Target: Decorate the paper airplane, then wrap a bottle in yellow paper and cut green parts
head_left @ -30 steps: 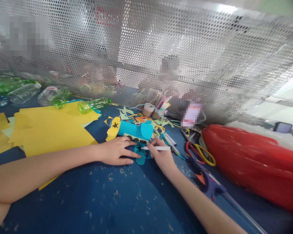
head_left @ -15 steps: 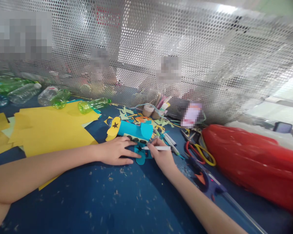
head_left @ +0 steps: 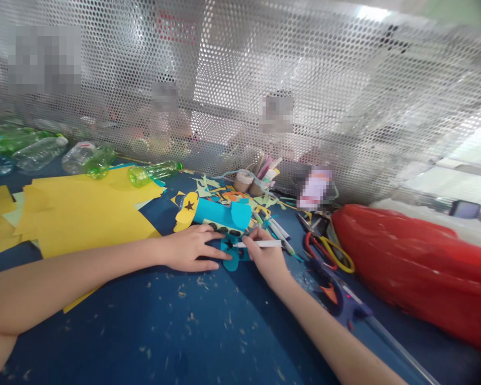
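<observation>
1 head cam, fwd/down, prob. near

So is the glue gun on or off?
Probably on: a small pink light glows on the glue gun. Whether it's hot, I can't tell.

Matt blue paper cutout (head_left: 230,264) under the left fingers (head_left: 206,265); smooth, plastic-looking marker (head_left: 271,244) between the right fingers (head_left: 251,248); matt yellow paper (head_left: 88,208) left of both; glossy red plastic bag (head_left: 409,267) to their right; perforated metal screen (head_left: 232,69) beyond.

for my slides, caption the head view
Right hand holds a white pen at the black star on a blue paper model, left hand spread partly over it.
</observation>
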`<state>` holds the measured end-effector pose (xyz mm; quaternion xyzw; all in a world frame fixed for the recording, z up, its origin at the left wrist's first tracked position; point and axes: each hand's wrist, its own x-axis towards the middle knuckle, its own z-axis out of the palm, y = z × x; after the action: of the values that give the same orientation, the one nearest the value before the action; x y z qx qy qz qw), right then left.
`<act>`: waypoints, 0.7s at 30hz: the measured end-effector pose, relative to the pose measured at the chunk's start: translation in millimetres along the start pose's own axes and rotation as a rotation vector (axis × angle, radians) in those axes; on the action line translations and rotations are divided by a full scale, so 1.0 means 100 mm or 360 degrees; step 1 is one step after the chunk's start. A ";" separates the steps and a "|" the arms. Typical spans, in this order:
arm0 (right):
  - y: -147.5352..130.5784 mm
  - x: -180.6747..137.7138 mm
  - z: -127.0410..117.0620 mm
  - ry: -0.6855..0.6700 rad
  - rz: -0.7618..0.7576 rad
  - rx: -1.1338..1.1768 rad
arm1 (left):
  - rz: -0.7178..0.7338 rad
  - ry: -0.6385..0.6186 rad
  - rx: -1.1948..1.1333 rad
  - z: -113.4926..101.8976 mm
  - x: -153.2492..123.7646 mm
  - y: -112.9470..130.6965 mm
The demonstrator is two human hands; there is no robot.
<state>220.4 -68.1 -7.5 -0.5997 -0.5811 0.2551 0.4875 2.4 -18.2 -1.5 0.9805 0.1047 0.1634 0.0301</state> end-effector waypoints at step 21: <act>-0.05 -0.02 0.00 -0.0042 -0.0009 0.0035 | -0.0007 -0.0009 -0.0015 0.00 -0.01 0.00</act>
<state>218.1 -70.6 -3.0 -0.5893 -0.5862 0.2679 0.4871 1.9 -18.1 -2.1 0.9806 0.1061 0.1611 0.0353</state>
